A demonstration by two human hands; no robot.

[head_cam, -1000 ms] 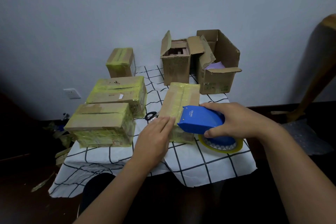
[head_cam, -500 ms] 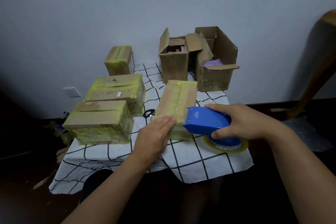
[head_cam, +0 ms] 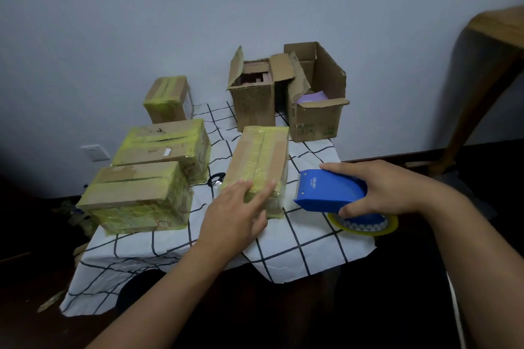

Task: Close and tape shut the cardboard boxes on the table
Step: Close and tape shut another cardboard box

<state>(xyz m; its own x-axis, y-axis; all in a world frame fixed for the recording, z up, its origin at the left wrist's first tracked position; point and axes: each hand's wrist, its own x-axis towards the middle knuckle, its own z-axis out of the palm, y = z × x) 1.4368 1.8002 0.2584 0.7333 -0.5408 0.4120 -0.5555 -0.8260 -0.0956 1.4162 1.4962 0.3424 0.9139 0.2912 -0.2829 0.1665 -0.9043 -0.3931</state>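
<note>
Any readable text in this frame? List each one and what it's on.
"deli": white brand mark on the blue tape dispenser, seen rotated; the smaller line beside it is too small to read.
Green print low on the front of the right open box: blurred, unreadable.
Dark scribbles on the middle taped box: not legible.
White sticker on that box: shows no readable text.

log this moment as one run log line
left hand flat on yellow-taped cardboard box | right hand holds blue plastic tape dispenser beside box | two open cardboard boxes untaped

From the taped box (head_cam: 259,161) at centre: three sealed boxes (head_cam: 139,193) at nine, two open boxes (head_cam: 286,93) at twelve, tape dispenser (head_cam: 330,191) at three.
</note>
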